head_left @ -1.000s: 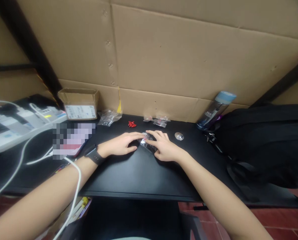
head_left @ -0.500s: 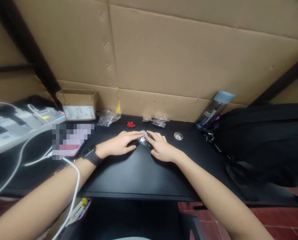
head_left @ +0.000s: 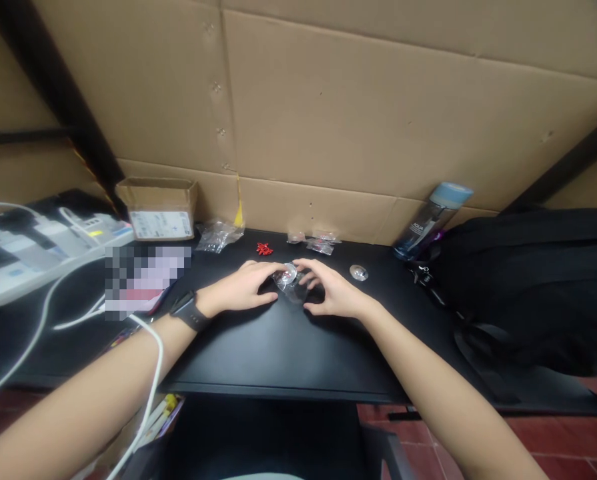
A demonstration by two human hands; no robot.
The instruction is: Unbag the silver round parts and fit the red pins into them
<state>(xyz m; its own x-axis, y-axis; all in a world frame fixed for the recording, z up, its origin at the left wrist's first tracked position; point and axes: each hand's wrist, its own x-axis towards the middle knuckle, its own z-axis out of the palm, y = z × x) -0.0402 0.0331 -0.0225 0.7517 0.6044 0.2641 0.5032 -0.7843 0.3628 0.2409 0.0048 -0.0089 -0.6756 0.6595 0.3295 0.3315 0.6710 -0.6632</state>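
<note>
A shiny round disc (head_left: 289,274), clear or silvery with a bit of red at its middle, lies on the black table. A crumpled clear plastic bag (head_left: 294,292) is at its near side; whether the disc is inside it I cannot tell. My left hand (head_left: 251,285) is open, its thumb apart and its fingertips at the disc's left edge. On the other side my right hand (head_left: 339,289) is open with curved, spread fingers close to the disc and bag. Another clear round piece (head_left: 359,273) lies to the right. Small red pieces (head_left: 264,249) sit in a pile behind.
Small clear packets (head_left: 322,243) and a crumpled plastic bag (head_left: 220,236) lie at the back. A cardboard box (head_left: 159,210), power strip (head_left: 53,257) and white cable (head_left: 154,373) are on the left. A water bottle (head_left: 432,220) and black backpack (head_left: 528,293) stand on the right.
My fingers have lifted and parted over the disc, which now shows more fully. My right hand has shifted slightly right, its fingers more curved and spread.
</note>
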